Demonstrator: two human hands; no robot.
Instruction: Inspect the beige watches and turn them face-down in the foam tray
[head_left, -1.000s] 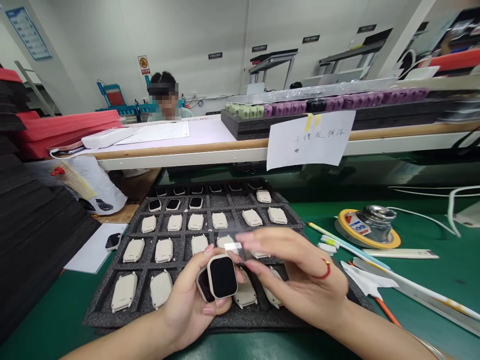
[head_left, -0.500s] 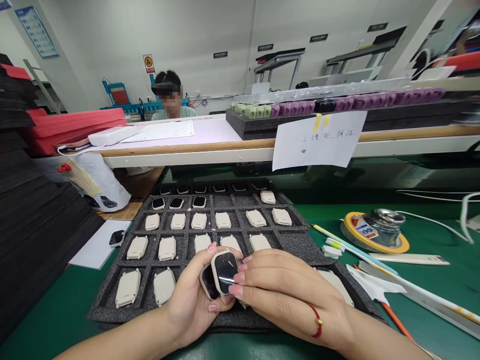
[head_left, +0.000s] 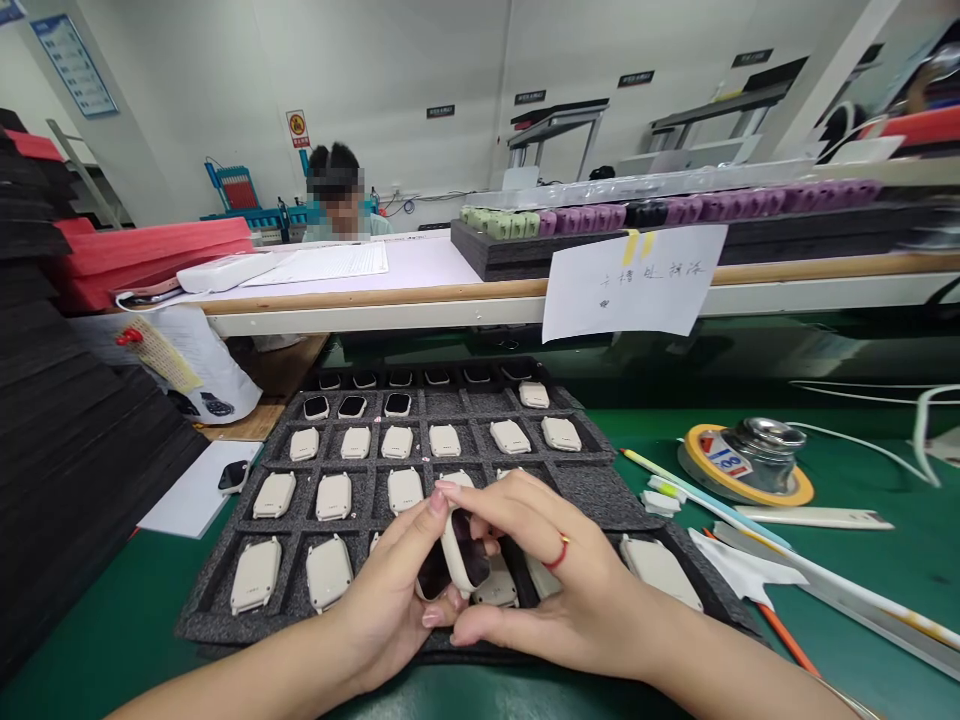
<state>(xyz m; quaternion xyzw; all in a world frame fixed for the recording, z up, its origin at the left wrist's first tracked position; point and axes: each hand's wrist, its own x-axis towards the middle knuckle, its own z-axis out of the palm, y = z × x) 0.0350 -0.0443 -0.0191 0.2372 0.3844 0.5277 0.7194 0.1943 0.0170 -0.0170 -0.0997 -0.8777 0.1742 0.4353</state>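
My left hand [head_left: 386,590] is closed round two beige watch bodies [head_left: 463,552] with dark screens, held just above the near edge of a black foam tray [head_left: 600,492]. My right hand [head_left: 559,580] pinches the front watch body from the right, forefinger along its top edge and thumb under it. The tray's pockets hold several beige watch bodies lying face down [head_left: 331,496]. Three more in a far row [head_left: 352,406] lie with dark screens up.
A tape roll with a metal weight on it [head_left: 746,458], pens and white strips [head_left: 701,495] lie on the green mat at right. A black foam stack [head_left: 67,430] stands at left. A person [head_left: 335,195] sits behind the raised shelf [head_left: 420,295] with a paper note [head_left: 634,282].
My right hand, first raised with a clear film in its fingers, came down onto the watch screen. It has now turned palm-up, pinching the watch body, which has tilted on edge.
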